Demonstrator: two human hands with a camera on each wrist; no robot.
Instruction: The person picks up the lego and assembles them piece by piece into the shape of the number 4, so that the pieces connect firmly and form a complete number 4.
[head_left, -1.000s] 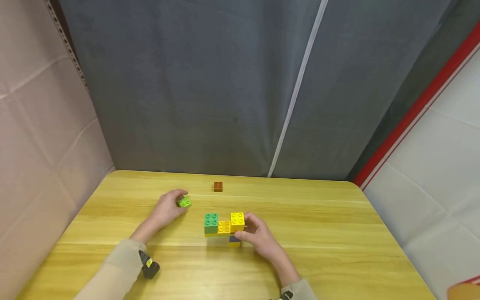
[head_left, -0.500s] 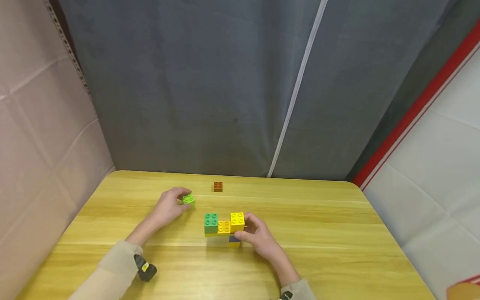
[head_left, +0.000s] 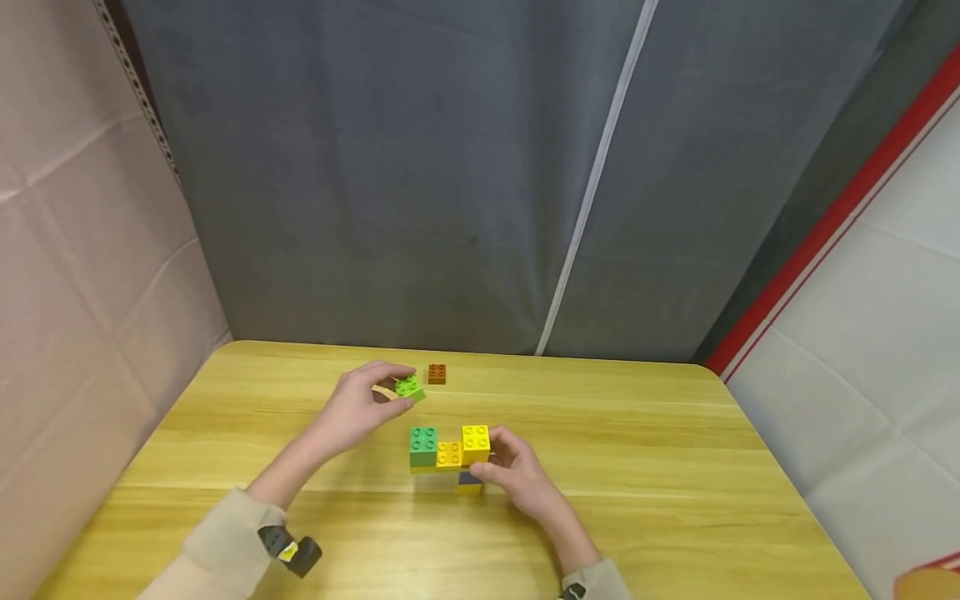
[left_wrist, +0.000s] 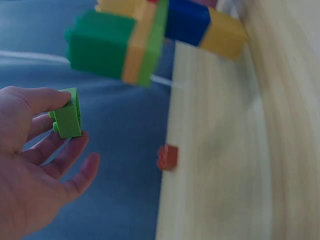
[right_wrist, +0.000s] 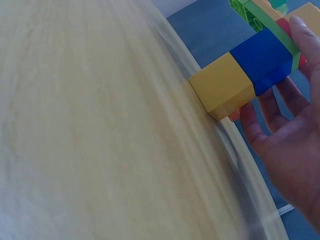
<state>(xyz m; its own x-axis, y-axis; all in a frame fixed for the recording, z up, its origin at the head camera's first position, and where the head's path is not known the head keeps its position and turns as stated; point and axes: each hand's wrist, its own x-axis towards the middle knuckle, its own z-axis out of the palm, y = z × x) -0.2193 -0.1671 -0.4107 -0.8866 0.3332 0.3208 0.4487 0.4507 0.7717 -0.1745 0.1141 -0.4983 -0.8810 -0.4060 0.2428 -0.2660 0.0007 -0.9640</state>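
Between thumb and fingers my left hand (head_left: 358, 408) pinches a lime green toy brick (head_left: 410, 388), held above the table. The left wrist view shows that brick (left_wrist: 68, 115) tilted, its hollow underside facing right. My right hand (head_left: 521, 477) grips a structure of stacked bricks by its right side. In it a green brick (head_left: 423, 447) and a yellow brick (head_left: 476, 444) stand at the two ends, with a lower yellow part (head_left: 448, 454) between them. Below, a blue brick (right_wrist: 264, 60) sits on a yellow base brick (right_wrist: 222, 85) that stands on the table.
A small brown brick (head_left: 437, 374) lies near the back of the wooden table (head_left: 637, 467), just beyond the lime brick. A grey curtain (head_left: 420, 183) hangs behind the table's far edge. Pale cloth walls (head_left: 97, 250) flank it.
My left hand has lifted the lime green brick and carried it right, toward the brown brick and the stacked structure. The right hand and the structure stay in place.
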